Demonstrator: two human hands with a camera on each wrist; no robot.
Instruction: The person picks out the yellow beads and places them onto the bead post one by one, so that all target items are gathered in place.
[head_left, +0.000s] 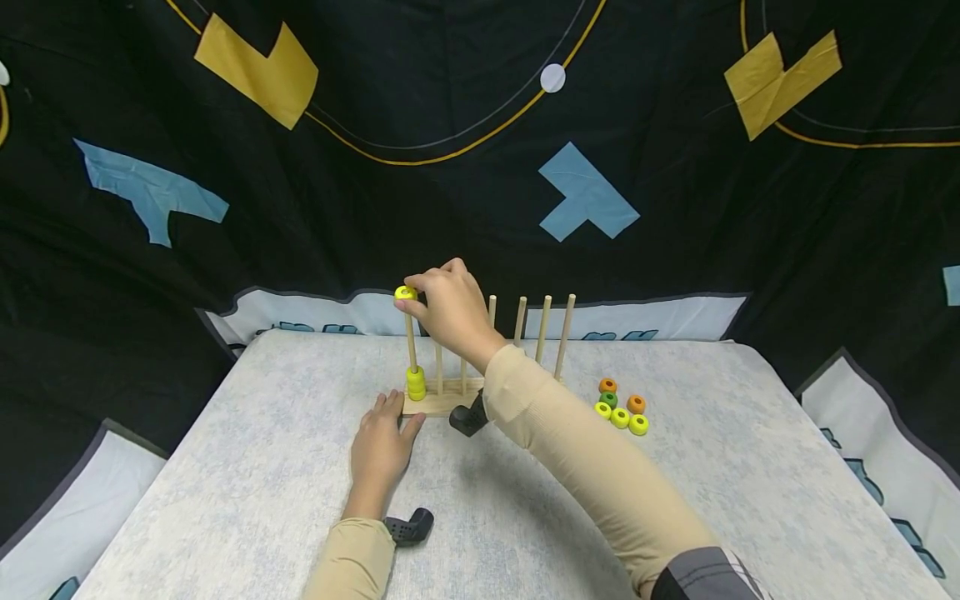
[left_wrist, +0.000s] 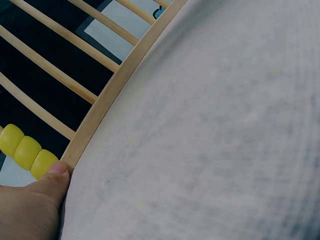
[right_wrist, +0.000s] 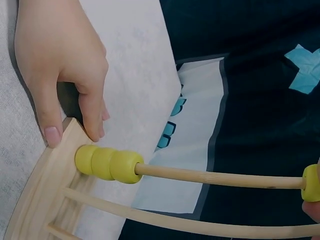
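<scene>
My right hand point(head_left: 453, 308) pinches a yellow bead point(head_left: 405, 292) at the top of the leftmost peg point(head_left: 411, 342) of a wooden peg rack. In the right wrist view, the peg's tip meets that bead point(right_wrist: 311, 183); how far it sits on the peg is hidden. Three yellow beads point(right_wrist: 107, 163) are stacked at the foot of the same peg. My left hand point(head_left: 380, 450) grips the left end of the rack's wooden base point(head_left: 442, 405), thumb on the front edge and fingers at the end. The other pegs point(left_wrist: 50, 60) that show are bare.
Loose beads lie right of the rack: yellow beads point(head_left: 619, 418), a green bead point(head_left: 608, 400) and orange beads point(head_left: 636, 404). A pale cloth covers the table point(head_left: 247, 467). Behind it hangs a dark curtain point(head_left: 420, 225) with blue and gold shapes.
</scene>
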